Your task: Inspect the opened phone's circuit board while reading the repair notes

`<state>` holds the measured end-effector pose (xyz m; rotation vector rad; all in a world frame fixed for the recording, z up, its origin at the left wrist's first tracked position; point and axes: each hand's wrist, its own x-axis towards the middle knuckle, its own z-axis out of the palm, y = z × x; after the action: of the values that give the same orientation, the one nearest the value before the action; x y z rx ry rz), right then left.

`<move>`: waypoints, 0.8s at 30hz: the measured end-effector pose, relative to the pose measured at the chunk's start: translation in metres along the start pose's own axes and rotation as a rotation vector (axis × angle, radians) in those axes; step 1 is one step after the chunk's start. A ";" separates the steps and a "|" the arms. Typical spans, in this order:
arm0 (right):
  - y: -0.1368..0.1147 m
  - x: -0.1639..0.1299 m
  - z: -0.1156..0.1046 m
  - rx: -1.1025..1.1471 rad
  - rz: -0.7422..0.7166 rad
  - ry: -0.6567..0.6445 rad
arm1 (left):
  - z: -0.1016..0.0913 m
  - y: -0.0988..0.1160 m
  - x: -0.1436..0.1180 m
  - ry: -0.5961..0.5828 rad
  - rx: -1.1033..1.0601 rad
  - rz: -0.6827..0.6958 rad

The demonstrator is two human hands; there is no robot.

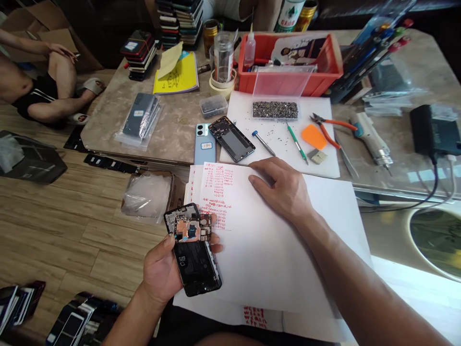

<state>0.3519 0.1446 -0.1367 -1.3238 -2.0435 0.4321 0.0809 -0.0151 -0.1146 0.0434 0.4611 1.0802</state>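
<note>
Gripping the opened phone [194, 254] in our left hand [163, 271], right hand [284, 190] flat at two o'clock on the paper sheets [273, 250], we risk dropping it.

Red writing on paper [219, 192] too small to read, seated person [43, 81] cut off at left

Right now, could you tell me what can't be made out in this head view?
- Red writing on the paper sheets: too small.
- Opened phone: underside hidden by left hand.
- Paper under right hand: covered.
- Stacked phones: cut off by frame edge.
</note>
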 end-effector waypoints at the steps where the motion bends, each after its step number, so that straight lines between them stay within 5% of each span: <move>1: 0.000 0.000 0.000 0.001 0.001 0.000 | -0.001 0.000 0.000 0.002 0.004 -0.005; 24: -0.003 0.000 -0.004 -0.001 0.037 -0.028 | 0.002 -0.001 0.001 0.066 0.071 0.028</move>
<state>0.3527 0.1434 -0.1323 -1.3650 -2.0451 0.4685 0.0833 -0.0147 -0.1133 0.0773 0.5602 1.0949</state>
